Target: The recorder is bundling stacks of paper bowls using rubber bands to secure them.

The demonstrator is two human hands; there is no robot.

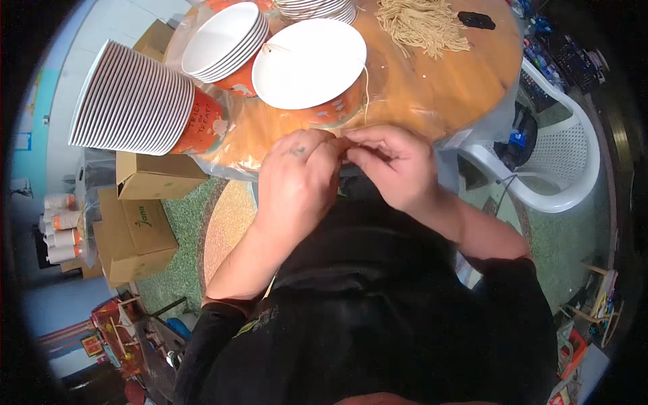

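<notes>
While the left hand (300, 179) and the right hand (398, 162) are brought together at the near table edge, their fingers are curled in close; whether anything is gripped between them cannot be told. Just beyond them, an orange paper bucket (310, 64) with a white inside is set on the plastic-covered table (432, 94), and a thin cord (367, 88) is draped down its right side. To its left, nested buckets (135, 101) are stacked on their side; to its right, tan cords (422, 27) are heaped.
</notes>
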